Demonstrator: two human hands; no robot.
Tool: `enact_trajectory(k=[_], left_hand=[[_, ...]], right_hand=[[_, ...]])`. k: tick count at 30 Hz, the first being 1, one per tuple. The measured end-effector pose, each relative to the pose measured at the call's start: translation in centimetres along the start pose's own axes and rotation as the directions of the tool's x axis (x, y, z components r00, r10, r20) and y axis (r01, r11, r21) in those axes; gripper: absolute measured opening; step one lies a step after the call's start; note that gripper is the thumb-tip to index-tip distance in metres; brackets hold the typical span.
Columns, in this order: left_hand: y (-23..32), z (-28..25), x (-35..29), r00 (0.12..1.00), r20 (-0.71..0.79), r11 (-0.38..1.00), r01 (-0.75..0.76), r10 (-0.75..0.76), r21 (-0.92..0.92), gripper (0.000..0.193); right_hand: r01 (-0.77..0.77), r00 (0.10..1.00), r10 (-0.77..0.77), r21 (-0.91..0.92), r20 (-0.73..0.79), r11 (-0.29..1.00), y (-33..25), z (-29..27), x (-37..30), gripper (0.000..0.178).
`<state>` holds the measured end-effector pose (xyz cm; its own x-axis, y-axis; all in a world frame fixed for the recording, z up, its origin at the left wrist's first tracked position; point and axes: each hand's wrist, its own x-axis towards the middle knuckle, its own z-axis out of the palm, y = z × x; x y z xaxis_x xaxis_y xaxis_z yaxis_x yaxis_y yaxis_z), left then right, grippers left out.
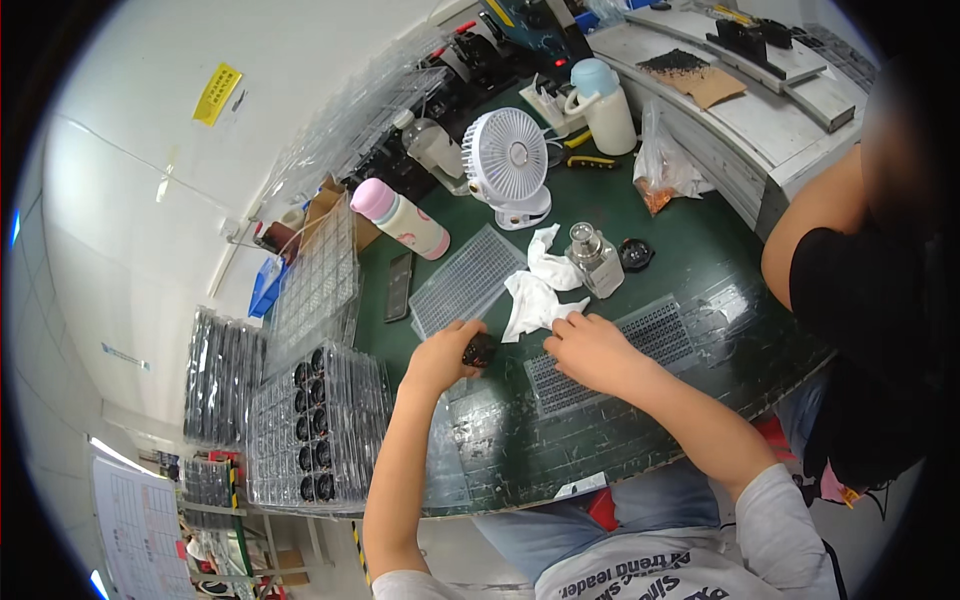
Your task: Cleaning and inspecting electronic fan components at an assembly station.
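Note:
My left hand (441,358) is closed around a small black round part (479,350), held just above the green tabletop. Bent and drawn together, the fingers of my right hand (592,350) are at the near edge of a crumpled white cloth (540,305); whatever they hold, if anything, is hidden. Under that hand lies a clear tray of small black parts (655,335) in rows. Beyond the cloth stands a clear glass bottle (595,262) with a metal top, and beside it a black round piece (635,254). A gridded clear sheet (465,280) lies past my left hand.
A phone (398,287), a pink-capped bottle (402,220) and a white fan (508,165) stand or lie farther back. Stacked clear trays with black round parts (318,425) are at the left. At the right sits another person (870,290), near a grey metal surface (740,140).

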<state>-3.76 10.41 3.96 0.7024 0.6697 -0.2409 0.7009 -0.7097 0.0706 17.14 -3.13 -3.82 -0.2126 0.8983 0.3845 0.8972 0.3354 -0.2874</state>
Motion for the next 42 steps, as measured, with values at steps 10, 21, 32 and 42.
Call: enact_trajectory(k=[10,21,32,42], left_hand=[[5.5,4.1,-0.1,0.844,-0.536,0.733,-0.356,-0.014,-0.58,0.04],[5.1,7.6,0.1,0.915,-0.404,0.639,-0.297,-0.023,-0.709,0.021],[5.5,7.8,-0.8,0.918,-0.397,0.717,-0.269,-0.012,-0.643,0.019],[6.5,7.1,-0.9,0.899,-0.437,0.775,-0.299,0.032,-0.557,0.02]], right_hand=[[-0.047,0.997,0.039,0.127,0.066,0.991,-0.1,-0.4,0.7,0.018],[-0.168,0.983,0.15,0.196,0.104,0.966,0.0,-2.8,1.8,0.015],[-0.074,0.997,0.071,0.08,0.031,0.994,-1.0,-0.4,1.7,0.017],[-0.05,0.998,0.049,0.056,0.027,0.997,-0.4,-1.2,0.8,0.016]])
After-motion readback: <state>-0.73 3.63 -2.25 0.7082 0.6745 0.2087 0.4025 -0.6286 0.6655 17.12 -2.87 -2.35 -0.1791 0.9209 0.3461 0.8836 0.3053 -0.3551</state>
